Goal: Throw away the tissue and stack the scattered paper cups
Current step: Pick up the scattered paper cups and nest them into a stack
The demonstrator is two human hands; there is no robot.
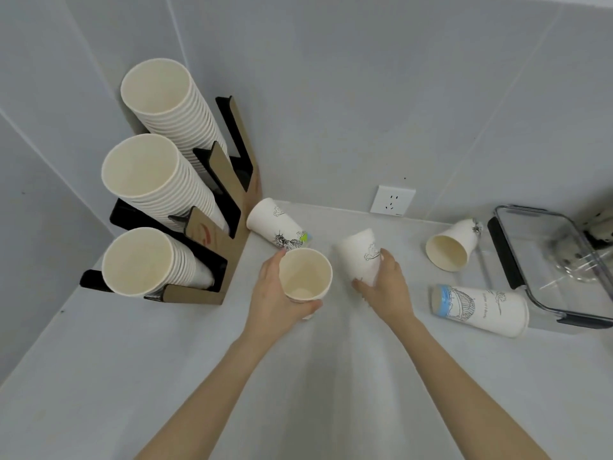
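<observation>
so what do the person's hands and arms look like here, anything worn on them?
Both are bare. The left hand and right hand show no gloves, rings, watch or bands. Both forearms are uncovered up to the bottom edge of the picture; no sleeve, cuff, cable or marking is in view.

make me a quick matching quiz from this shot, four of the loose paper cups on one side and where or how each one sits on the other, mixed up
1. statue-print cup
2. bridge-print cup
3. plain-mouth cup
4. cup by the clear container

a. upright in the left hand
b. on its side, mouth facing the camera
c. lying beside the cup holder
d. on its side, blue base pointing left

Pairs: 1-c, 2-d, 3-a, 4-b
</observation>
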